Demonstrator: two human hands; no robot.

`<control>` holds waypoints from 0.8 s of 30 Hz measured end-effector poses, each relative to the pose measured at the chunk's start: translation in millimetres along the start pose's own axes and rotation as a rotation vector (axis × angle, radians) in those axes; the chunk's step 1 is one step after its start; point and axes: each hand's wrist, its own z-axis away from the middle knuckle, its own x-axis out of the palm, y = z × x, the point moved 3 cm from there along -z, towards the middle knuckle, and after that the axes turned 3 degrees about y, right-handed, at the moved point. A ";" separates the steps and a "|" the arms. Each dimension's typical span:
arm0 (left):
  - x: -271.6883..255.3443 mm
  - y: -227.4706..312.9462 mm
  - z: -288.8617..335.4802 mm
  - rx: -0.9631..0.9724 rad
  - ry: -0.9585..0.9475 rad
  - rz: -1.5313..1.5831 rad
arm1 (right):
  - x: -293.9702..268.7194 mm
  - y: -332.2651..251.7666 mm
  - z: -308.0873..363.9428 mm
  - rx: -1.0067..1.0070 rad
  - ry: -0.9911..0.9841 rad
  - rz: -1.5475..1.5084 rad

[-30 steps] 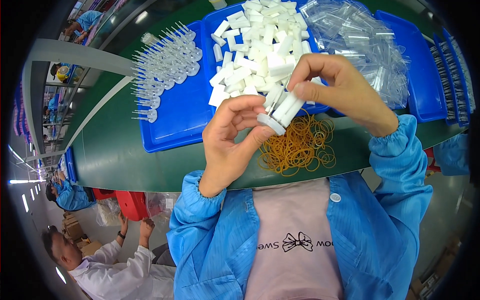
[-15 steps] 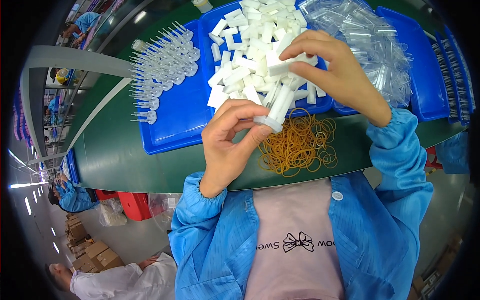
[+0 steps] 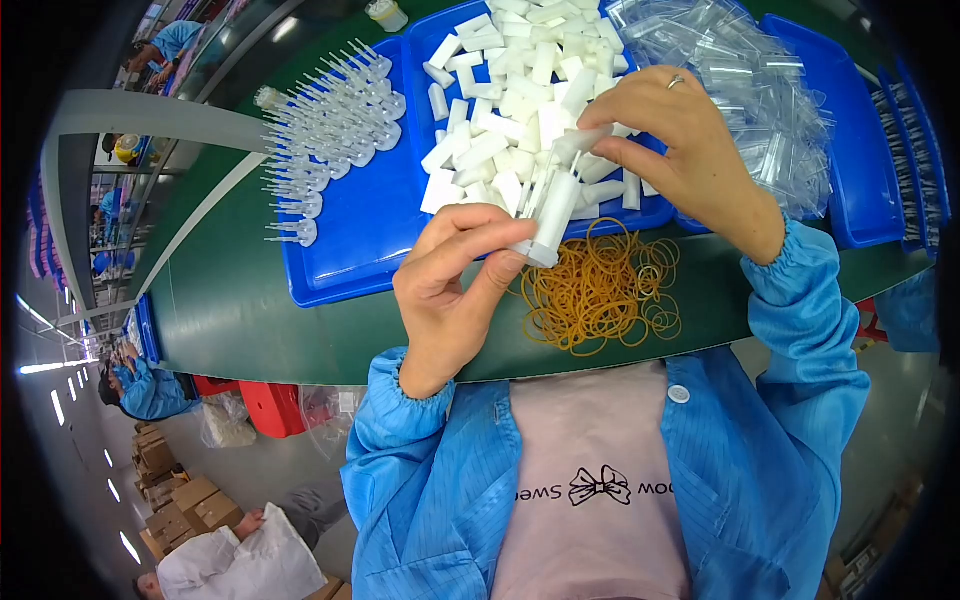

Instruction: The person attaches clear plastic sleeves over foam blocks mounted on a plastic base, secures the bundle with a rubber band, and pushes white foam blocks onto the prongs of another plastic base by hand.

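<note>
My left hand (image 3: 448,295) is closed on the round base of a clear plastic pronged piece (image 3: 540,252), its thin prongs pointing away from me. A white foam block (image 3: 558,215) stands along the prongs. My right hand (image 3: 690,150) pinches another white foam block (image 3: 578,146) at the prong tips; whether a prong has entered it I cannot tell. Beneath both hands, many loose white foam blocks (image 3: 480,150) fill a blue tray (image 3: 428,100). Close to my left hand lies a heap of tan rubber bands (image 3: 590,290) on the green table.
More clear pronged pieces (image 3: 340,130) stand in rows in the left blue tray (image 3: 350,270). Clear plastic sleeves (image 3: 740,120) pile up at the right in another blue tray (image 3: 865,190). A small jar (image 3: 386,14) sits at the back. People and cartons (image 3: 195,505) are off to the left.
My right hand has turned its foam block and brought it toward the prong tips. My left hand has shifted slightly left, still holding the pronged piece. A person in white at lower left has moved.
</note>
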 end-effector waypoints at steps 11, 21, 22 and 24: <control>3.4 15.0 -3.4 0.145 -0.072 -0.190 | -8.2 2.8 1.3 -0.012 0.015 -0.011; -0.9 27.2 -12.3 0.400 -0.217 -0.379 | -16.0 4.5 -12.9 0.290 -0.323 -0.666; -0.6 27.0 -12.4 0.397 -0.218 -0.378 | -14.8 6.8 -13.5 0.444 -0.391 -0.843; -0.3 25.7 -12.2 0.363 -0.217 -0.316 | -11.5 12.9 -14.6 0.541 -0.457 -0.899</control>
